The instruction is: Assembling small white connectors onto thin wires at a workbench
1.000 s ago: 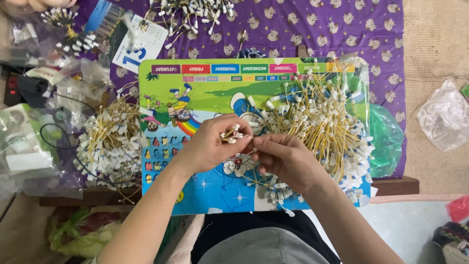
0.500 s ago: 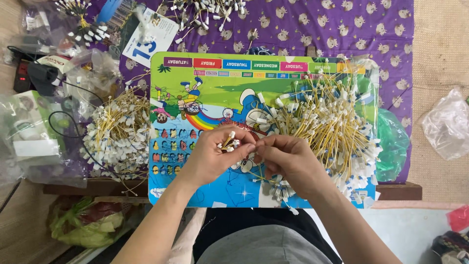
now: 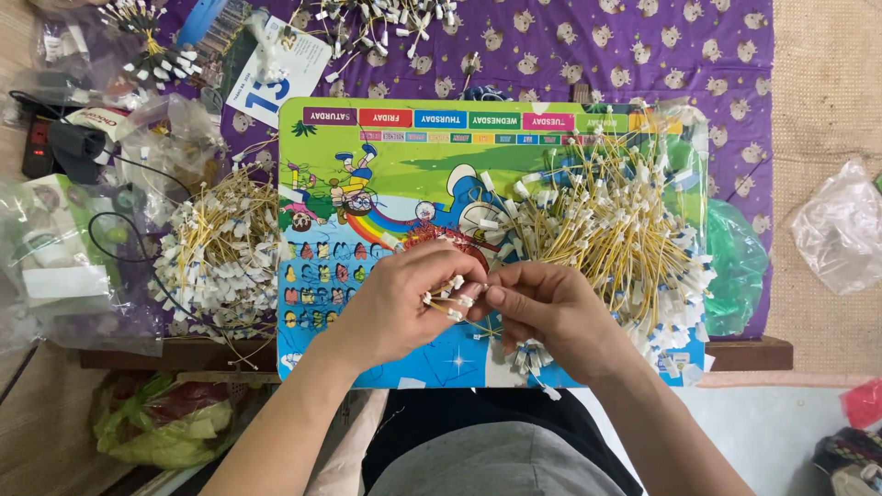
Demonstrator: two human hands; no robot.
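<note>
My left hand (image 3: pixel 395 308) is closed around a small bunch of yellow wires with white connector ends (image 3: pixel 450 298), held over a colourful cartoon board (image 3: pixel 367 174). My right hand (image 3: pixel 551 312) pinches the same bunch from the right, fingertips touching the left hand's. A large loose pile of yellow wires with white and blue ends (image 3: pixel 606 230) lies on the board just right of and behind my hands. A few loose pieces (image 3: pixel 531 358) sit under my right hand.
A tied heap of the same wires (image 3: pixel 220 257) lies left of the board. Clear plastic bags (image 3: pixel 64 266) and a black cable crowd the far left. More bundles (image 3: pixel 367 18) lie at the back on the purple patterned cloth (image 3: pixel 717 64). A green bag (image 3: pixel 735 266) and a clear bag (image 3: pixel 841 230) lie at the right.
The view has shifted a little between frames. Both hands stay together over the board, working the small bunch; the piles have not moved.
</note>
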